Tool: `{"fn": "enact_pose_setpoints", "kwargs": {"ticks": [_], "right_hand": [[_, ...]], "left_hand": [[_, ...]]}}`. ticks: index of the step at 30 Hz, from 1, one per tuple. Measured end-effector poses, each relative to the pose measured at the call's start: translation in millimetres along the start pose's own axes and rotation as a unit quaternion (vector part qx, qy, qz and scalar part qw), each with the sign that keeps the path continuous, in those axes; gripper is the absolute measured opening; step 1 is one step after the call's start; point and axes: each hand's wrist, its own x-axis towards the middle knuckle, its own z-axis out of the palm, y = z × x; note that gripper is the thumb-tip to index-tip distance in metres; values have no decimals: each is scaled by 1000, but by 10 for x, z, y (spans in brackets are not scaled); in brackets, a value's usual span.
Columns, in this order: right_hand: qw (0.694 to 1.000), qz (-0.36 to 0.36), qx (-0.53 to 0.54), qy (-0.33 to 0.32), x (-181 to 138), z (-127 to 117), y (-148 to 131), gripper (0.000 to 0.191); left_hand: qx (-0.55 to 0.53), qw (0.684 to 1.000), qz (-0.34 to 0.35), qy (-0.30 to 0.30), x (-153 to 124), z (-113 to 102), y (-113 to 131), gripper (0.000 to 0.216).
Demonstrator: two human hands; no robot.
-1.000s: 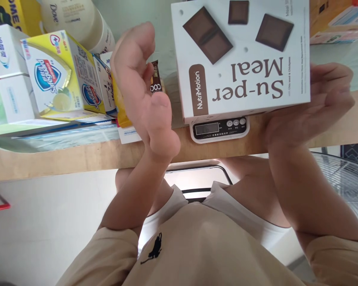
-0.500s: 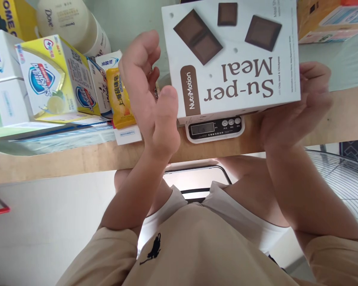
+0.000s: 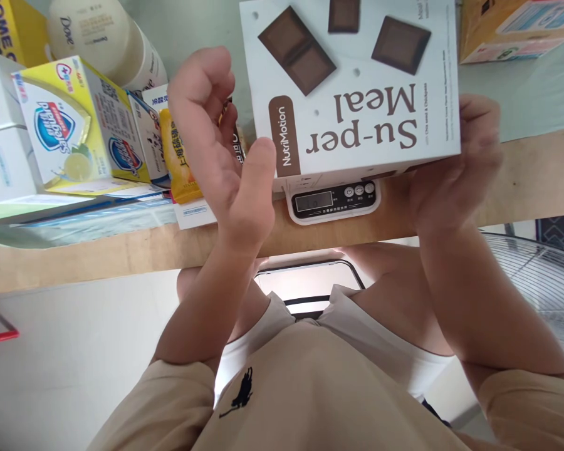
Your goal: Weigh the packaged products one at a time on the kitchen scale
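Observation:
A white Su-per Meal box with chocolate pieces printed on it reads upside down. It appears to rest on a small kitchen scale, whose platform it hides. Faint characters show on the scale's display. My left hand is open at the box's left side, fingers loosely curled and thumb near its edge. Whether the thumb touches the box I cannot tell. Beside the box's right edge, my right hand is cupped and slightly blurred, with its fingertips partly hidden behind the box. It seems open, not closed round the box.
Left of my hand stand a yellow Safeguard soap box, a yellow soap packet, white cartons and a Dove tub. An orange package lies at far right. The wooden table edge runs across; a fan stands below right.
The whole view has shifted slightly, so most things sit a little further left. The box and both hands have moved left a bit in the picture; the box stays between my hands.

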Motion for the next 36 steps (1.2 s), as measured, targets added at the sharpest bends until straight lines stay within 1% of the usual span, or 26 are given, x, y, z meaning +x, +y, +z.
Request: {"fn": "enact_pose_setpoints", "kwargs": {"ticks": [2,4,6,9,12,15,18,20,21,26,29,32,34,36], "right_hand": [[1000,-1,-2,0,13,-9,-4,48],[1000,0,2,6,21,-2,-9,45],[1000,3,4,10,18,30,-27,47],[999,21,24,-28,0,124,-85,56],[996,31,63,-58,-4,229,-152,52],[998,31,53,-33,32,270,-193,44],[998,15,66,-8,86,242,-222,37],[997,-11,78,8,114,221,-255,36],[997,-18,79,15,124,219,-278,37],[997,-17,54,46,154,292,-387,43],[996,-21,42,70,185,336,-395,43],[995,7,42,89,231,333,-370,45],[994,29,50,96,268,319,-355,48],[995,62,37,63,303,325,-349,55]], "left_hand": [[-6,1000,-4,3,3,2,14,40],[-25,999,-25,0,7,7,20,44],[-54,998,-38,-4,24,18,8,47],[-86,996,-15,-6,77,43,-41,50],[-96,995,0,-8,107,82,-75,56],[-101,994,23,-14,49,140,-36,49],[-98,995,6,-30,-63,196,64,37],[-109,993,-10,-39,-112,213,124,35],[-120,992,-6,-41,-120,213,143,34],[-160,985,29,-53,-30,122,132,34],[-143,989,11,-38,27,45,137,33],[-106,994,-11,-4,50,-12,171,34],[-88,996,-8,9,51,-46,169,38],[-81,997,-13,-1,42,-80,132,39]]}}
